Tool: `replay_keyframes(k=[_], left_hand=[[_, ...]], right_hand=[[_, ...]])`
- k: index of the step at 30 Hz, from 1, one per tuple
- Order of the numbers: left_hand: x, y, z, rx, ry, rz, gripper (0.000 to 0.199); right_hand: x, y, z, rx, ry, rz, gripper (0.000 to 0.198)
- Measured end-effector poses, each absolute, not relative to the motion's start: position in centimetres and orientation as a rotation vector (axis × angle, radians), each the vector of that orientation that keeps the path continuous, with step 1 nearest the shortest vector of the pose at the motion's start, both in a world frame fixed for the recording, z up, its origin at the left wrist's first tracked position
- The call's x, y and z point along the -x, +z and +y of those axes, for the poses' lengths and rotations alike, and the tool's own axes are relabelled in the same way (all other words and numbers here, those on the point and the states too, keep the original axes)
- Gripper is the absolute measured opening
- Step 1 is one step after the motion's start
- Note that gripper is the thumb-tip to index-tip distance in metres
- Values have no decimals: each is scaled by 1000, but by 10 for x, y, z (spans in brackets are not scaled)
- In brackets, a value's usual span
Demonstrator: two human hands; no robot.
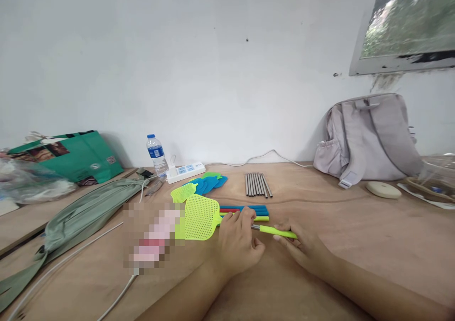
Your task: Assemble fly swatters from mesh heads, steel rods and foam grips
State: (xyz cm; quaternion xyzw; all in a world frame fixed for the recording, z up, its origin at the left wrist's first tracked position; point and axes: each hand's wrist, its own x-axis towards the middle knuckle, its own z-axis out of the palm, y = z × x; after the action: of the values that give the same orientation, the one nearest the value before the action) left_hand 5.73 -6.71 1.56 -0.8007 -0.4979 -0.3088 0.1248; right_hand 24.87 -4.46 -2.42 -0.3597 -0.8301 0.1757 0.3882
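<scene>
My left hand (240,240) is closed around the metal rod of a fly swatter, just right of its yellow-green perforated head (202,217). Short of the hand's right side, a bit of silver rod shows, running into a yellow-green handle (272,230). Thumb and fingers of my right hand (302,243) pinch that handle near its end. Behind my left hand lie several blue handles (261,210), partly covered, with a red one and another yellow-green one. Farther back are more swatter heads, blue (213,183) and yellow-green (183,192), and several metal tubes (258,185) in a row.
A white power strip (186,172) and a water bottle (156,153) stand by the wall. At left are a green bag (71,157), a grey-green strap bag (88,212) and a pixelated cabled object (152,240). A backpack (369,136) and a round cream case (383,190) occupy the right.
</scene>
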Motion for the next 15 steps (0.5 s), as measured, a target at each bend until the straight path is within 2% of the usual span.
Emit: replay_keyframes(k=[15], left_hand=[[-63, 15, -68, 2278, -848, -1423, 32]], right_hand=[[-242, -22, -49, 797, 310, -2099, 11]])
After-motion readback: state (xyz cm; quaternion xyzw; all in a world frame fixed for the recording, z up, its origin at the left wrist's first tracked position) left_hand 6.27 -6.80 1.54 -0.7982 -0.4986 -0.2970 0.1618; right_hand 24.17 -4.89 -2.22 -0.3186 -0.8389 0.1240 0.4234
